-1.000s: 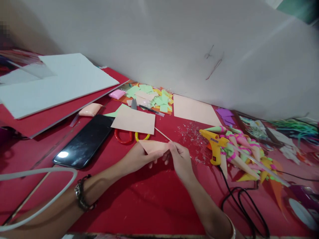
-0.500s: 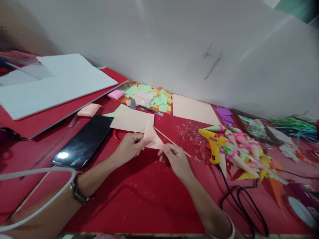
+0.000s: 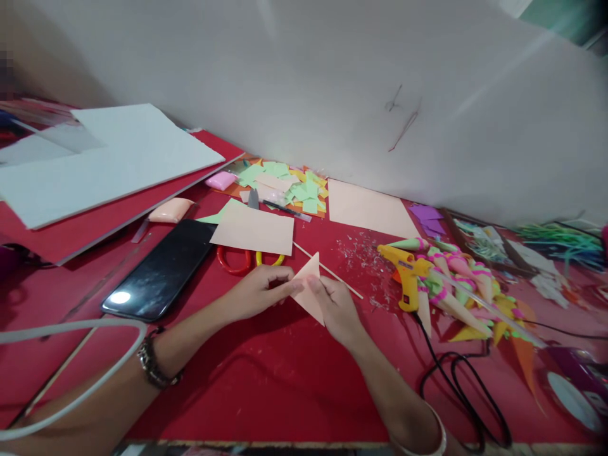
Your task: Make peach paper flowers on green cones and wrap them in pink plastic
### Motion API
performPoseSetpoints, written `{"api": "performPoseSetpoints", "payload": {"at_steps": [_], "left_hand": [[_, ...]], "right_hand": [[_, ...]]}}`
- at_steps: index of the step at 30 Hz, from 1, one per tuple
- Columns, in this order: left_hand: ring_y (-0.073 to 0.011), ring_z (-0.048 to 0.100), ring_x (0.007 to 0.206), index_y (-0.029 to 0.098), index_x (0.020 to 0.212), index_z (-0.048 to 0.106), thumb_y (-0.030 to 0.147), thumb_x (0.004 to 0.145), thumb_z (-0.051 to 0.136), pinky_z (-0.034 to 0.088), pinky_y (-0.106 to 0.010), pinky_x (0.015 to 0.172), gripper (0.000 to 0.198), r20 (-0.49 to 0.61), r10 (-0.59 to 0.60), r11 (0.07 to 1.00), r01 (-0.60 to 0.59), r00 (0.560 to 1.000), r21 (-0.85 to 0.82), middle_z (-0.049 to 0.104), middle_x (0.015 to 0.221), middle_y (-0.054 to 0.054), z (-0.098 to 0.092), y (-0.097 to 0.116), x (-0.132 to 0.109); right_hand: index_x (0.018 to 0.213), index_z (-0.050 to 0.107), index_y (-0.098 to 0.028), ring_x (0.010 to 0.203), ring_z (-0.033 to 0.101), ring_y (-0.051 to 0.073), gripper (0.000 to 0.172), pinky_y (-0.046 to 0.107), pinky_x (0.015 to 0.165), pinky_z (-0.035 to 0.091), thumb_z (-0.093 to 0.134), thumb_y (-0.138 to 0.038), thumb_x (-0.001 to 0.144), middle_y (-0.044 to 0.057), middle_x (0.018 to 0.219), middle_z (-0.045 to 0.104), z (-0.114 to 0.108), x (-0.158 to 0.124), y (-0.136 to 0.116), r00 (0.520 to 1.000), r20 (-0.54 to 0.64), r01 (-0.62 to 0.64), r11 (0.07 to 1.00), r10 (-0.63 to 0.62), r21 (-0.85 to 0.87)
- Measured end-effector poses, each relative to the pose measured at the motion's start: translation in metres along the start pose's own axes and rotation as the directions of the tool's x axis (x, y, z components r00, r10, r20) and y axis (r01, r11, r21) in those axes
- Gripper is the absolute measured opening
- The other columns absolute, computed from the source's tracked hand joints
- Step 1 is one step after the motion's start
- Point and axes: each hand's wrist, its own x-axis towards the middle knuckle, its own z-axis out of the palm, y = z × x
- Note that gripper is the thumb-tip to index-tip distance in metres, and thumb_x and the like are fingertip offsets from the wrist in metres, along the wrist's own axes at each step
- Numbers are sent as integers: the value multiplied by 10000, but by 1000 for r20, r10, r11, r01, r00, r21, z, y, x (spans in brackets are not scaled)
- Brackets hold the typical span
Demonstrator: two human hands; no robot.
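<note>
Above the near middle of the red table (image 3: 266, 380), held clear of its surface between left hand (image 3: 259, 291) and right hand (image 3: 339, 310): small pale peach paper piece (image 3: 306, 301), bent into a pointed shape, one corner upward, another downward beside the right palm. Pinched at its left edge between thumb and fingers of the left hand; pinched again near its middle, under the thumb of the right. Cannot tell how the fingertips sit behind the paper.

Probably very light, thin and springy, fairly stiff along a curve yet easily creased; likely to unroll if released. Not very slippery, judging by the matt face. Best taken by opposite edges with flat, gentle thumb pressure, away from the sharp corner, to avoid denting or bending the tip.

Just beyond the hands: slim pale wooden-looking stick (image 3: 339, 279), flat on the table. Farther left: flat peach rectangular sheet (image 3: 256, 229). Well to the right: yellow plastic glue gun (image 3: 408, 278) with black cord.
</note>
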Motion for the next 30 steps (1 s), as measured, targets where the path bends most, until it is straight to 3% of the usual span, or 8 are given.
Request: {"api": "performPoseSetpoints", "payload": {"at_steps": [3,7,10,12,14,16,22,30], "left_hand": [[-62,393,500,141,582,430,366,857,362,280,-170,481,362,11,34,998,-35,999,54,416,532,48,2,0,0],[-59,395,446,144,516,391,371,869,337,271,-174,473,422,-80,6,989,6,997,146,413,462,51,5,0,-1],[-61,379,418,147,492,389,386,860,351,256,-178,453,440,-170,-34,988,59,985,145,378,417,58,4,-1,-1],[-59,362,412,147,493,395,383,861,342,252,-179,444,440,-232,-67,992,90,970,89,365,415,61,3,-1,-1],[-57,344,416,147,492,390,374,865,327,248,-180,440,441,-262,-91,995,101,961,23,361,430,61,1,-2,-2],[-59,340,439,149,497,376,366,865,316,252,-181,448,432,-255,-89,996,86,963,-26,365,457,56,1,-3,-2],[-70,290,488,164,534,323,404,838,345,233,-192,455,388,-205,-83,994,65,975,-93,298,517,50,3,-7,-3],[-77,373,494,151,533,392,341,857,306,296,-197,503,385,-4,-72,989,71,997,-126,393,512,45,5,1,-5]], "right_hand": [[526,356,-169,472,285,70,412,222,443,202,360,-432,844,-52,488,266,3,-1,2,1000,7,12,998,-11,-55],[506,357,-172,449,300,73,426,220,436,227,345,-421,851,-54,467,277,4,-1,1,999,-15,42,993,-44,-115],[804,529,-173,559,441,107,226,220,524,354,461,-388,803,-25,613,464,2,-1,-3,985,-95,132,981,-146,-142],[1132,431,-204,781,512,157,478,262,686,421,591,-372,714,33,888,537,0,-2,-7,968,-86,220,965,-234,-145],[1225,360,-236,954,486,195,658,308,811,414,659,-355,651,64,1068,499,-2,-4,-11,954,16,299,941,-301,-155],[1189,412,-245,1014,466,206,579,332,864,395,650,-319,666,68,1110,487,-3,-5,-14,938,96,344,925,-333,-160],[1037,525,-226,954,514,171,286,304,843,402,524,-151,761,41,1003,563,-7,-3,-18,923,77,380,925,-377,-24],[731,615,-197,754,551,151,97,269,713,418,532,-217,776,17,765,607,-7,-1,-17,968,-29,250,964,-248,95]]}}
